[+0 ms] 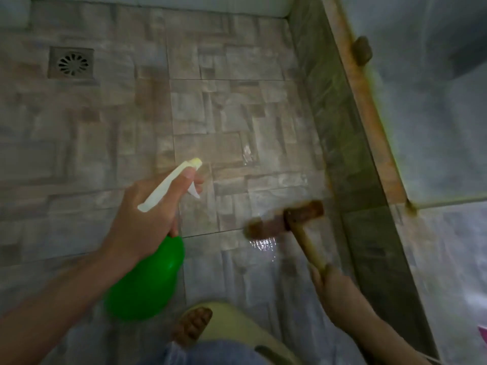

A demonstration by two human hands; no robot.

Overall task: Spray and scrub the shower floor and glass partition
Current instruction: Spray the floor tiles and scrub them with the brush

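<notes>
Two hands are busy. The left hand is gripping the neck of a green spray bottle, a finger curling on the trigger. The bottle's long axis is running from lower left to upper right, its nozzle pointing out over the tiled shower floor. The right hand is clasping the handle of a blurred brush, which is slanting up-left to a head lying crosswise on the wet tiles, just beside the glass partition. A drain is sitting far left.
</notes>
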